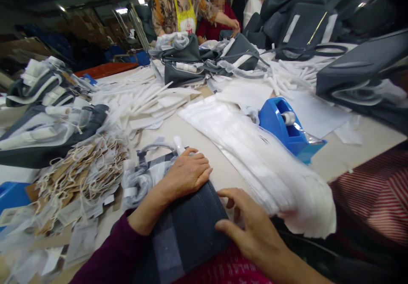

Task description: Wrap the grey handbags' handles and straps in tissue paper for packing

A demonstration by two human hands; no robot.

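A dark blue bag [194, 224] lies at the table's front edge, with a clear strip across its near part. My left hand [186, 173] rests over its far edge, fingers curled round it. Beside the bag's right edge is my right hand [248, 224], thumb and fingers apart, the thumb tip at the bag's side. Wrapped handles [140, 186] in clear plastic lie to the left of my left hand. A stack of thin white bags [255, 152] stretches to the right, its near end hanging over the edge.
A blue tape dispenser [283, 127] stands at the right. Tags with strings [83, 178] are heaped at the left. Dark bags [188, 63] and white strips [137, 101] cover the back. A person in a yellow apron [186, 14] stands across the table [376, 139].
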